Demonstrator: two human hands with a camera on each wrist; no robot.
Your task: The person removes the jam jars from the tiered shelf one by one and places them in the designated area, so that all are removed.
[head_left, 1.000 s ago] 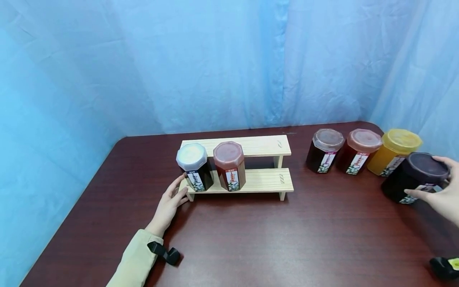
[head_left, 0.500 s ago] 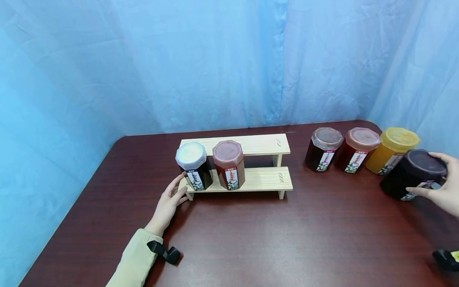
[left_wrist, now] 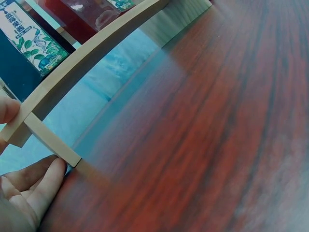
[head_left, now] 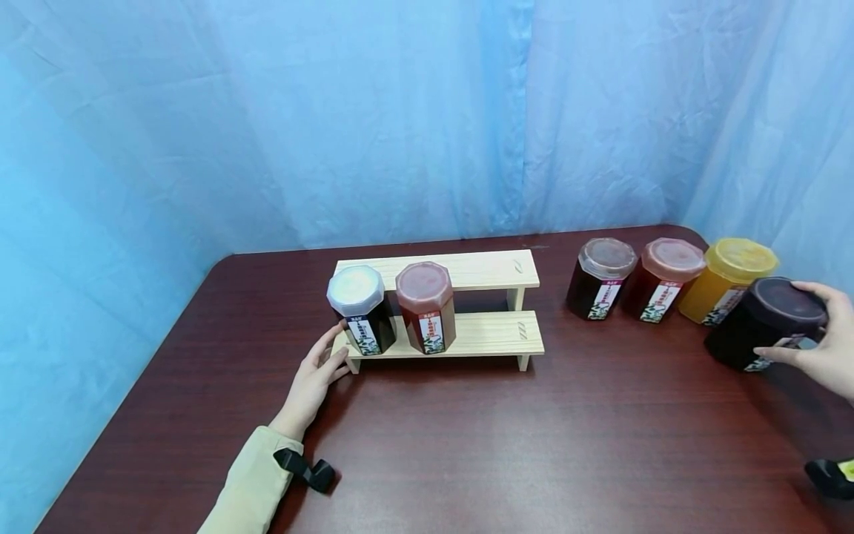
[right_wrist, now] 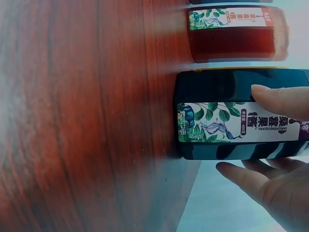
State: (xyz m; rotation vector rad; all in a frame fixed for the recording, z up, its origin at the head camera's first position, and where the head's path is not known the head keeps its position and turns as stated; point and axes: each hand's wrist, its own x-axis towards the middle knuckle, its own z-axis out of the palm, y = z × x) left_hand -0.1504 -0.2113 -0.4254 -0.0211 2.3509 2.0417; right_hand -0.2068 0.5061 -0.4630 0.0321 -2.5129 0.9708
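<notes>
At the right edge of the head view, my right hand point(head_left: 827, 341) holds a dark jam jar point(head_left: 754, 326) near its lid, thumb in front and fingers round the other side. In the right wrist view this jam jar's base is at the table surface, and its label shows leaves and purple figures. My left hand point(head_left: 316, 378) holds the left end of a two-step wooden stand point(head_left: 497, 337), its fingers about the board end and leg. A white-lidded dark jar point(head_left: 383, 326) and a reddish-brown jar point(head_left: 427, 311) stand on the lower step.
Left of the held jar stand a yellow jar point(head_left: 714, 293), a red jar point(head_left: 647, 293) and a dark jar with a clear lid point(head_left: 587, 293). All rest on the dark wooden table point(head_left: 467, 452). Blue curtains point(head_left: 400, 111) hang behind it.
In the head view, the dark jar and my right hand appear very slightly further left, while the whole picture shifts a little. My left hand stays at the stand's end.
</notes>
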